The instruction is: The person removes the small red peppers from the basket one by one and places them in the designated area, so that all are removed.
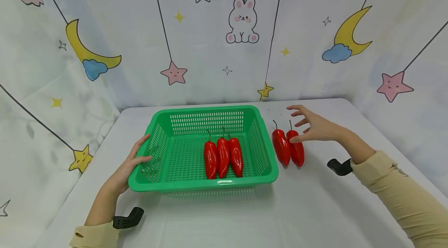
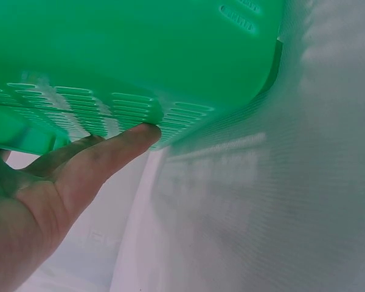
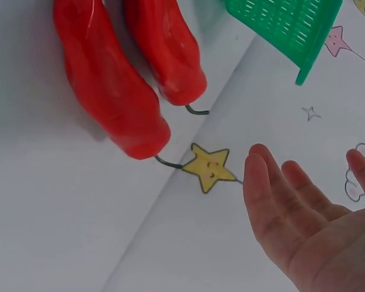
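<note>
In the head view, my left hand [image 1: 124, 170] is at the left side of a green slotted plastic basket [image 1: 203, 185], its fingers fairly straight and two fingertips over the rim. The left wrist view has a straight digit [image 2: 118, 152] against the basket's outer slotted wall. Three red chili peppers [image 1: 223, 157] lie side by side inside, stems pointing away. My right hand [image 1: 316, 127] hovers over two more red peppers right of the basket, fingers spread and slightly bent, holding nothing. Under it are the right pepper [image 1: 297, 152] and the left pepper [image 1: 281, 147].
The white table [image 1: 224, 220] ends at the back against a cloth backdrop [image 1: 210, 46] printed with moons, stars and a rabbit. Black devices are on both wrists, the left device [image 1: 127, 219] and the right device [image 1: 339, 167].
</note>
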The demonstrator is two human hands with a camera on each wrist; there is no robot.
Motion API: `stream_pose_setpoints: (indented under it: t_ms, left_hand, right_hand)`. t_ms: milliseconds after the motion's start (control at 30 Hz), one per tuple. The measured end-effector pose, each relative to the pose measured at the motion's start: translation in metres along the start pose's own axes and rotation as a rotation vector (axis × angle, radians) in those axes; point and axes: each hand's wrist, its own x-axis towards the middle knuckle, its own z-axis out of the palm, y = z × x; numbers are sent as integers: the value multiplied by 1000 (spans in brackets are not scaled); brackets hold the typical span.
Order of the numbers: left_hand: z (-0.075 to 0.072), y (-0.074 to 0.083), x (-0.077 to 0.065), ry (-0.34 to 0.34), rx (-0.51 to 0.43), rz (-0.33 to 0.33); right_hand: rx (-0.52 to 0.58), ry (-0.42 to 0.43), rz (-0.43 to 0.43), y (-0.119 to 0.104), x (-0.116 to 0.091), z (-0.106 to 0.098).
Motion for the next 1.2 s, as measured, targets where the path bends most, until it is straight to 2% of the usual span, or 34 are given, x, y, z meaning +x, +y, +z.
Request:
stream_pose_setpoints:
  t_ms: [267,767,1200]
  left_hand:
    - [0,0,-1,4,-3,-9]
    - [1,0,-1,2,1,-1]
    - [1,2,-2,9,-5,-17]
  right_hand:
    - [5,-16,-44,-10,7,2]
    - [48,-25,-78,-26,15,6]
    - [38,-28,-111,-44,26,10]
